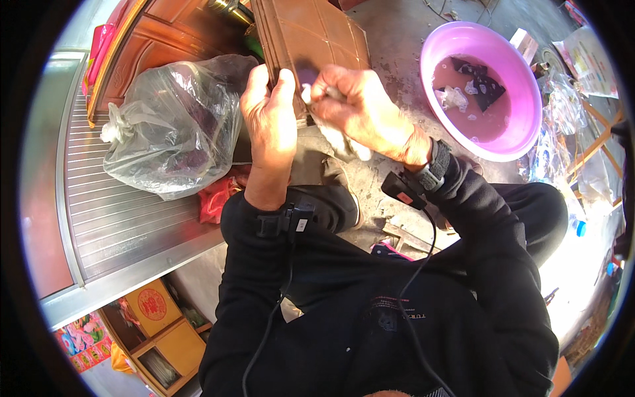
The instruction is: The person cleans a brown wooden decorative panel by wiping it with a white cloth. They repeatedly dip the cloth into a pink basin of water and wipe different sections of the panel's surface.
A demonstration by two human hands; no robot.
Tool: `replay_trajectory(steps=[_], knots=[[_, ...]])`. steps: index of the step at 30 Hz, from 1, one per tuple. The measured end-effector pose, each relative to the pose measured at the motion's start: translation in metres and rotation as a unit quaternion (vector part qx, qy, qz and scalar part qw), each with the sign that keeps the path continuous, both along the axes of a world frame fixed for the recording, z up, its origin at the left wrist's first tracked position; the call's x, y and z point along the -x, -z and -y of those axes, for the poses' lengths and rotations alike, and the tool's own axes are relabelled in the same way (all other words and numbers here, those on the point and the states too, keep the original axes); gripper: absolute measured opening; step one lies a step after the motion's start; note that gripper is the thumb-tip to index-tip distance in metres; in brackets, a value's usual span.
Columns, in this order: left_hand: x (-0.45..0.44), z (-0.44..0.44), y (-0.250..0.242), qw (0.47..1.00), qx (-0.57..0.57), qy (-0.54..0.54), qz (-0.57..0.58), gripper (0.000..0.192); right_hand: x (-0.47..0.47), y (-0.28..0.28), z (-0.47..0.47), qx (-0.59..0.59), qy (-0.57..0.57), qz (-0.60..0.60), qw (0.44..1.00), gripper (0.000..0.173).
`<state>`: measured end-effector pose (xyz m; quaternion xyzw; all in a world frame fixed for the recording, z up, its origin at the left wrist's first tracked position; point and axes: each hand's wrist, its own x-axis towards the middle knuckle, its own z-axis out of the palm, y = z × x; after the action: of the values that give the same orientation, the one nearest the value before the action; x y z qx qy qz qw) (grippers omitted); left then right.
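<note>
My left hand [272, 116] grips the near grooved edge of a brown panel-like piece [317, 30], thumb and fingers on either side of the rim. Thin pale lines cross the panel's broad face, and its far end runs out of the picture at the top. Pinched in my right hand [359, 106] is a wet-looking white cloth [332, 136], whose loose end hangs below the fingers. The bunched part of the cloth is close against the panel's near corner; whether it touches cannot be told. A dark purplish patch shows on the panel beside it.
A pink-purple plastic basin [531, 104] of murky water with dark and white scraps stands at right. A knotted clear plastic bag [173, 129] lies at left by a carved wooden panel [163, 42]. A red bag [212, 201] lies below it. Clear plastic packaging [560, 114] is beyond the basin.
</note>
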<state>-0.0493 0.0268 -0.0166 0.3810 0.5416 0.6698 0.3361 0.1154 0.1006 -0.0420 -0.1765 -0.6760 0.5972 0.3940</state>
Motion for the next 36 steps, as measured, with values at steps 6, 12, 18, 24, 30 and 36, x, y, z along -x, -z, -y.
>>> replay_trajectory(steps=[6,12,18,24,30,36], knots=[[0.000,-0.005,-0.001,1.000,0.016,-0.007,-0.012,0.018,-0.002,-0.002,-0.003,0.046,-0.023,0.042,0.998,0.007],[0.005,-0.009,0.000,0.999,0.017,0.022,-0.039,0.020,-0.006,0.029,-0.013,-0.048,0.004,0.026,0.998,0.009],[0.001,-0.015,0.001,0.996,0.007,0.022,-0.089,0.025,-0.017,0.043,-0.016,0.165,0.044,0.088,0.981,0.008],[-0.004,-0.017,-0.008,0.996,0.019,0.028,-0.086,0.028,-0.003,0.053,-0.010,-0.093,0.090,-0.074,0.989,0.007],[-0.006,-0.022,-0.011,0.997,0.021,-0.017,-0.076,0.024,0.006,0.089,-0.025,-0.007,0.183,0.023,0.983,0.012],[0.000,-0.019,-0.009,0.996,0.023,0.003,-0.089,0.028,0.012,0.086,-0.019,-0.142,0.132,-0.054,0.980,0.014]])
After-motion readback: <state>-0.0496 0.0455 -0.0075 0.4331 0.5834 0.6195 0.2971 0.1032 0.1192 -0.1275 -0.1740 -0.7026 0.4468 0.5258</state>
